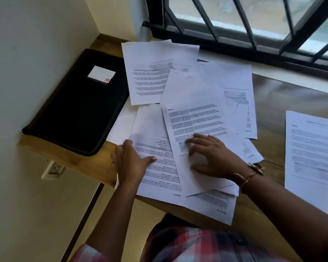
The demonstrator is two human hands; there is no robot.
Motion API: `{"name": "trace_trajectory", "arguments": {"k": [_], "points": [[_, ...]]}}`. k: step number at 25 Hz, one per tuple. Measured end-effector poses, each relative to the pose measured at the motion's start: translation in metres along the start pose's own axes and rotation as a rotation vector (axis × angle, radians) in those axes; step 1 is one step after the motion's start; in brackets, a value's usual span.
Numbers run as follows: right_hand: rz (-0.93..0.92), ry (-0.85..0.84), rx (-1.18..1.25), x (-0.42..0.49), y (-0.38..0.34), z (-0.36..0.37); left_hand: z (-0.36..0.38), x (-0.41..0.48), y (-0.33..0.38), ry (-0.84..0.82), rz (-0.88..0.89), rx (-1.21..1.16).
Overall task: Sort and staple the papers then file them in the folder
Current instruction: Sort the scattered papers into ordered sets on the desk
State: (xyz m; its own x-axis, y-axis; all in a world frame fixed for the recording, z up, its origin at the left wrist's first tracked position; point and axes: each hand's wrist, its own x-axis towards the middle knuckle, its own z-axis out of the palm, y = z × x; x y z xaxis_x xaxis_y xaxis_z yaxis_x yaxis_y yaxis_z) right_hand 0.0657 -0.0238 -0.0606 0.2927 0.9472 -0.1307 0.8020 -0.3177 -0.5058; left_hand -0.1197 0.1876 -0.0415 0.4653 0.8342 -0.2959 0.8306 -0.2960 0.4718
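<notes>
Sorting is proceeding; no stapling or filing is showing yet. The papers (197, 91) are lying fanned and overlapping on the desk (273, 103). The left hand (130, 161) is pressing flat on a near sheet; the right hand (212, 156), fingers spread, is resting on the top sheet, gripping nothing. The folder (78, 103) is lying closed, left of both hands. Judged next: gathering matching sheets into sets

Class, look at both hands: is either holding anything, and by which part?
Nothing is gripped. The left hand and right hand rest open on the loose papers on the desk.
</notes>
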Motion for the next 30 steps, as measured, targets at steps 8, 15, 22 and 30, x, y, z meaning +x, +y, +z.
{"name": "trace_trajectory", "arguments": {"k": [8, 15, 22, 30], "points": [[-0.143, 0.034, -0.035, 0.000, 0.004, 0.001, 0.001, -0.005, 0.003, 0.006, 0.116, 0.101], [-0.109, 0.081, -0.100, -0.006, 0.002, 0.007, -0.011, 0.000, 0.014, 0.007, -0.090, 0.126], [-0.132, 0.009, -0.082, 0.001, 0.004, 0.002, -0.009, 0.004, 0.011, -0.035, -0.119, 0.096], [-0.098, -0.070, -0.177, 0.003, 0.011, -0.007, 0.010, -0.001, 0.005, 0.038, 0.115, 0.128]]}}
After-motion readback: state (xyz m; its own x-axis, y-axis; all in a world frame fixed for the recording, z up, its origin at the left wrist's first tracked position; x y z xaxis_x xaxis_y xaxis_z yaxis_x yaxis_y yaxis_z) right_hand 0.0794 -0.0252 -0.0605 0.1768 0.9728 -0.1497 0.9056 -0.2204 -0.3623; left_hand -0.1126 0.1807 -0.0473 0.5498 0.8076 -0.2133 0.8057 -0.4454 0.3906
